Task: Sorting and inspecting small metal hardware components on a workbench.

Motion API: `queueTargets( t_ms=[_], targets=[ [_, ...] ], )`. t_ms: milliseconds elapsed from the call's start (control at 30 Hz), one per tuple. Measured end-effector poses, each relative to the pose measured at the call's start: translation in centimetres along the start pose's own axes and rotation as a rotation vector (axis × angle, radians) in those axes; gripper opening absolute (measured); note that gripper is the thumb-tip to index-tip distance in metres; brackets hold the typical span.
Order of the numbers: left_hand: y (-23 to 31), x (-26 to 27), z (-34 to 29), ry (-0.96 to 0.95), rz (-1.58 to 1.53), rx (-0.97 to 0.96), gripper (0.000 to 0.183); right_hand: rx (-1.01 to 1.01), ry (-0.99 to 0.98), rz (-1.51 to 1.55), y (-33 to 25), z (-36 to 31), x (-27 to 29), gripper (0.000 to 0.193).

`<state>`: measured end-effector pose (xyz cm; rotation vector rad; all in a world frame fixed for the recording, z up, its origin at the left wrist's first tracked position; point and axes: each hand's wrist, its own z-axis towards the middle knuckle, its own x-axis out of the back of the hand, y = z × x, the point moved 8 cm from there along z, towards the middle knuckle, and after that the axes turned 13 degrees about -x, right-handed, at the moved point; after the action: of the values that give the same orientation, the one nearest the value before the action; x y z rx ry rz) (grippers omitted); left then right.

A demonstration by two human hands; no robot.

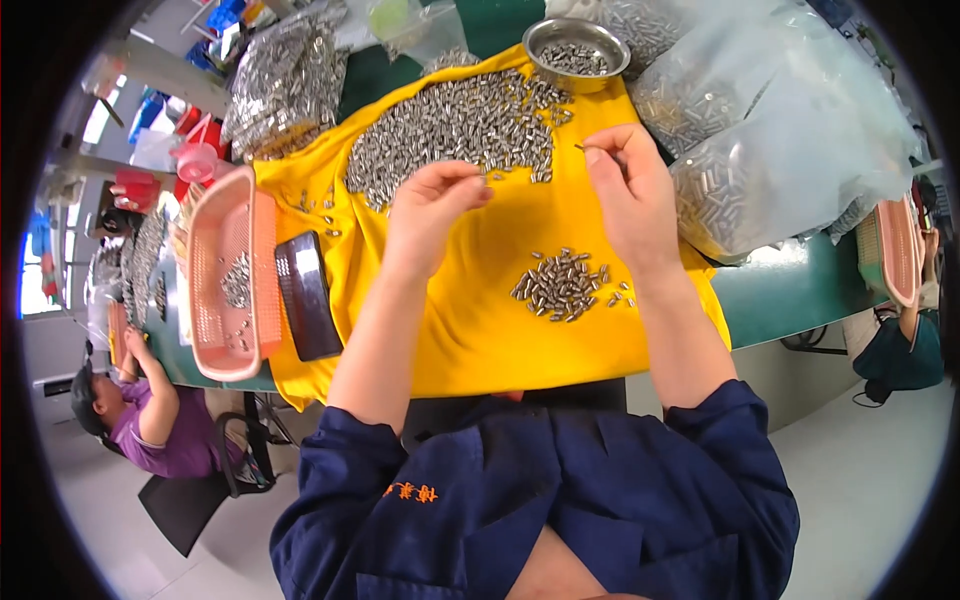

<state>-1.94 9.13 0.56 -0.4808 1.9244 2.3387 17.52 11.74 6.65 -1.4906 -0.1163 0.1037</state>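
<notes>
A yellow cloth (470,330) covers the table in front of me. On its far half lies a wide heap of small silvery metal cylinders (450,125). My left hand (430,215) is pinched at the heap's near edge; what its fingertips hold, if anything, is too small to make out. To the right of the heap, my right hand (632,195) is closed with thumb and forefinger on a small, thin dark piece (580,147), its kind unclear. A smaller pile of the same metal cylinders (560,285) lies nearer me, between my forearms.
A steel bowl (576,70) of metal parts stands beyond the heap. Bulging clear bags of parts (715,190) crowd the right. At left are a pink basket (262,270) and a dark phone (308,297). Co-workers sit at far left (160,420) and far right (905,345).
</notes>
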Motion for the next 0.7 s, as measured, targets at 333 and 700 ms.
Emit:
queueTargets(
  t_ms=[333,700],
  targets=[
    [3.2,-7.1,10.4,-0.105,0.656,-0.301,0.041,0.050,-0.016,0.129,0.3,-0.7,-0.6,0.005],
    [0.3,-9.4,-7.1,-0.795,0.963,-0.519,0.036,0.111,0.018,0.408,-0.1,1.2,2.8,0.011]
  ],
)
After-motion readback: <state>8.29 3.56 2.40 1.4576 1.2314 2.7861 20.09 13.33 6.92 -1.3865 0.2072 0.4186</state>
